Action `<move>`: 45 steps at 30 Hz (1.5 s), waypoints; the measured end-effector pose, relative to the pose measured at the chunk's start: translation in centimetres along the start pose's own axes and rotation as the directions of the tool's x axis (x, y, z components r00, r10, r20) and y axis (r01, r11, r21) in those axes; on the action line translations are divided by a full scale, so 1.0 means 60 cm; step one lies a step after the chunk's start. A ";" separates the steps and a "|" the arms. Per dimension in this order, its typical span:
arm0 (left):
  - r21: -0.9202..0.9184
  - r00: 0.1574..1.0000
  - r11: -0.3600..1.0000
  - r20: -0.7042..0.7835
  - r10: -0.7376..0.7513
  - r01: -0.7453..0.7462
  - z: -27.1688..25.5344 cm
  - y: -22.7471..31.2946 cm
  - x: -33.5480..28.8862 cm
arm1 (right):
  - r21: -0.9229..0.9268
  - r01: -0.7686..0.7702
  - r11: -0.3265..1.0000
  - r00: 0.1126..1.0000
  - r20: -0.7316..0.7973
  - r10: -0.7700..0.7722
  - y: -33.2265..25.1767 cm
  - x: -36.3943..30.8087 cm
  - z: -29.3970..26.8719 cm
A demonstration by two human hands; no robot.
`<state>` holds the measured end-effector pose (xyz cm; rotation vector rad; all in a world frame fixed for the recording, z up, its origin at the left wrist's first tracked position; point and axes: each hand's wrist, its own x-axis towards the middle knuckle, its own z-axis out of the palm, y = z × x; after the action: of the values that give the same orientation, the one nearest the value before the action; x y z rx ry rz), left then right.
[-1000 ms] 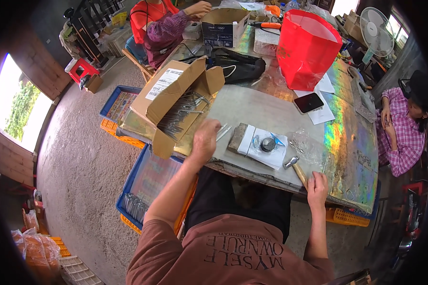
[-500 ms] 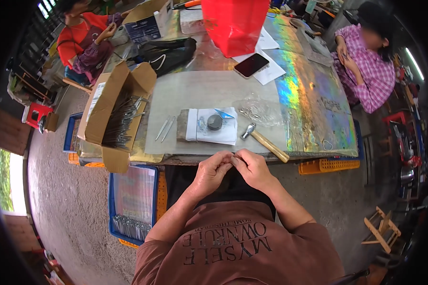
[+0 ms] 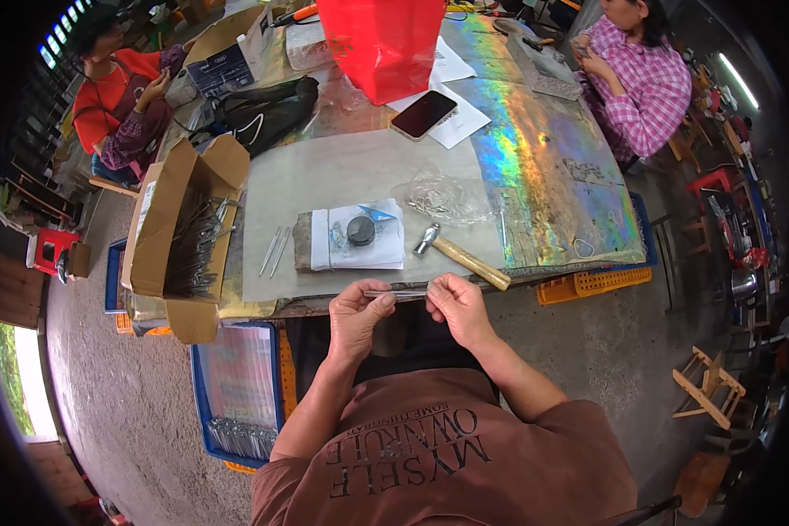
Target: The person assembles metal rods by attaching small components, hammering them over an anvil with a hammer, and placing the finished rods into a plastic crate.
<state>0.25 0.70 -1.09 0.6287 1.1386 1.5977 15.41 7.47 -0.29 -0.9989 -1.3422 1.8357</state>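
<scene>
Cardboard box [image 3: 152, 232]: metal rods [image 3: 198, 244] (blue tray [image 3: 198, 394]: metal pieces [image 3: 241, 438]).

Phone [image 3: 424, 116] partly on white paper [image 3: 462, 125], near red bag [image 3: 381, 44]; black bag [image 3: 280, 110] farther left

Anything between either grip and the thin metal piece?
Nothing visible: left grip and right grip both touch the thin metal piece directly, its middle showing between them. The hammer lies beyond, not between.
</scene>
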 end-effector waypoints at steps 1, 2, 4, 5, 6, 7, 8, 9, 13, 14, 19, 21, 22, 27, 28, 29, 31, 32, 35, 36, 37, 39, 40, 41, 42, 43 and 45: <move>-0.092 1.000 0.996 -0.007 -0.006 0.006 0.004 -0.007 0.001 | 0.036 -0.007 0.999 1.000 -0.001 0.007 0.001 -0.002 0.004; -0.183 1.000 0.983 -0.014 -0.014 0.011 0.008 -0.014 0.001 | 0.033 -0.004 0.999 1.000 -0.009 0.004 0.004 -0.002 0.008; -0.216 0.999 0.975 0.014 -0.048 0.050 0.018 -0.028 0.000 | 0.091 0.006 0.996 1.000 0.011 -0.007 0.011 -0.003 0.015; -0.244 0.996 0.966 0.035 -0.080 0.086 0.021 -0.031 -0.001 | 0.076 0.007 0.997 1.000 0.024 -0.009 0.015 -0.002 0.015; -0.246 0.996 0.965 0.039 -0.079 0.086 0.021 -0.031 -0.001 | 0.073 0.009 0.997 1.000 0.021 -0.011 0.013 0.001 0.009; -0.184 0.999 0.982 0.015 -0.051 0.052 0.019 -0.029 0.000 | -0.113 0.110 0.987 0.994 0.019 -0.109 0.009 0.007 0.001; -0.120 1.000 0.993 -0.009 -0.020 0.019 0.014 -0.028 0.001 | -0.296 0.205 0.933 0.978 0.035 -0.203 0.003 0.015 -0.008; -0.057 1.000 0.998 -0.008 0.014 -0.015 0.006 -0.027 0.003 | -0.313 0.273 0.910 0.957 -0.009 -0.290 -0.006 0.031 -0.017; -0.045 0.999 0.998 -0.026 0.043 -0.044 -0.005 -0.016 0.004 | -0.742 0.368 0.561 0.848 0.021 -0.529 -0.040 0.126 -0.076; -0.047 0.999 0.998 -0.020 0.045 -0.046 -0.001 -0.017 0.003 | -0.745 0.368 0.557 0.846 0.018 -0.533 -0.037 0.149 -0.088; -0.040 0.998 0.999 0.063 -0.016 0.018 0.001 -0.020 -0.005 | -0.932 0.260 0.251 0.907 0.147 -0.396 -0.016 0.222 -0.103; -0.027 0.998 0.999 0.063 -0.020 0.021 -0.002 -0.022 -0.005 | -0.957 0.217 0.192 0.926 0.140 -0.350 -0.014 0.233 -0.100; -0.013 0.998 1.000 0.064 -0.026 0.026 -0.004 -0.023 -0.007 | -0.976 0.173 0.130 0.944 0.127 -0.303 -0.013 0.236 -0.097; -0.017 0.998 0.999 0.055 -0.038 0.039 -0.005 -0.027 -0.008 | -0.988 0.142 0.059 0.950 0.120 -0.288 -0.014 0.243 -0.099; -0.029 0.998 0.999 0.045 -0.039 0.040 -0.006 -0.029 -0.008 | -0.985 0.150 0.085 0.945 0.118 -0.304 -0.015 0.240 -0.100; -0.032 0.998 0.999 0.042 -0.035 0.037 -0.006 -0.029 -0.007 | -0.985 0.154 0.081 0.945 0.123 -0.304 -0.017 0.234 -0.102; -0.005 0.999 1.000 0.036 -0.015 0.015 -0.008 -0.028 -0.006 | -0.900 0.237 0.366 0.913 0.078 -0.399 -0.024 0.213 -0.105; -0.008 0.999 1.000 0.032 -0.012 0.012 -0.008 -0.027 -0.005 | -0.900 0.241 0.363 0.913 0.084 -0.399 -0.027 0.201 -0.102; -0.011 1.000 1.000 0.008 0.001 -0.001 -0.008 -0.024 0.001 | -0.745 0.267 0.612 0.917 0.000 -0.400 -0.024 0.169 -0.097; -0.004 1.000 1.000 0.017 0.010 -0.010 -0.009 -0.024 0.004 | -0.562 0.272 0.781 0.938 -0.026 -0.345 -0.021 0.160 -0.096; 0.003 1.000 1.000 0.023 0.020 -0.020 -0.009 -0.023 0.006 | -0.346 0.254 0.903 0.959 -0.035 -0.282 -0.020 0.150 -0.092; -0.004 1.000 1.000 0.020 0.023 -0.023 -0.006 -0.018 0.009 | -0.200 0.232 0.952 0.971 -0.013 -0.240 -0.024 0.126 -0.077; -0.009 1.000 1.000 0.020 0.024 -0.024 -0.004 -0.015 0.010 | -0.047 0.199 0.979 0.980 0.011 -0.199 -0.027 0.113 -0.067; -0.010 1.000 1.000 0.011 0.025 -0.025 -0.001 -0.014 0.011 | -0.004 0.210 0.978 0.976 0.060 -0.209 -0.026 0.103 -0.060; -0.045 1.000 0.999 0.011 0.026 -0.026 0.002 -0.012 0.013 | -0.003 0.205 0.979 0.977 0.069 -0.204 -0.023 0.093 -0.050; -0.080 1.000 0.996 0.014 0.026 -0.024 0.007 -0.010 0.015 | 0.003 0.220 0.975 0.973 0.069 -0.220 -0.021 0.082 -0.041; -0.154 1.000 0.988 -0.013 0.018 -0.019 0.015 -0.009 0.020 | 0.020 0.207 0.978 0.973 0.101 -0.208 -0.014 0.062 -0.025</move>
<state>0.84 2.15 -1.36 0.5305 1.0093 1.6886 14.89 11.52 -0.53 -0.7363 -1.4401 1.7524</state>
